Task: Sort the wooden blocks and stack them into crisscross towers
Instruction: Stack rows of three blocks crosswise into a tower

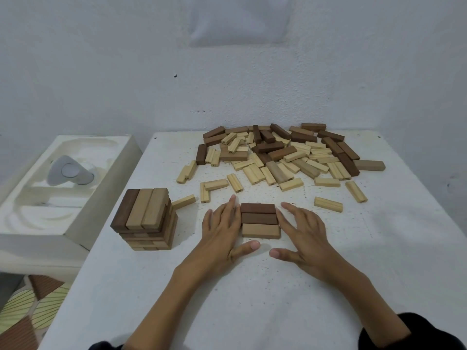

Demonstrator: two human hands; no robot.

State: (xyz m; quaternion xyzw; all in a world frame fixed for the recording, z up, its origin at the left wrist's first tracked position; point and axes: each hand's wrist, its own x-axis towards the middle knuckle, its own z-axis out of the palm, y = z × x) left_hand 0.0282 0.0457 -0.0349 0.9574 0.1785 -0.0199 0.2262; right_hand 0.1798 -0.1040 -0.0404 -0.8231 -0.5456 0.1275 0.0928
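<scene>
Flat row of three wooden blocks (260,221), two dark brown plus one pale tan nearest me, sits mid-way on the white speckled table (252,311). The left hand (223,231) touches its left ends and the right hand (300,231) its right ends. Fingers are straight and together, thumbs splayed in front. The mixed brown-and-tan crisscross tower (146,218) stands to the left, with the loose block pile (285,152) behind.

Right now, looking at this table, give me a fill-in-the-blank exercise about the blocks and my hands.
The left hand and right hand flank a row of ___ blocks.
The row's nearest block is light; the other two are ___.
The tower stands on the person's ___ side.
Missing: three, dark, left.
</scene>
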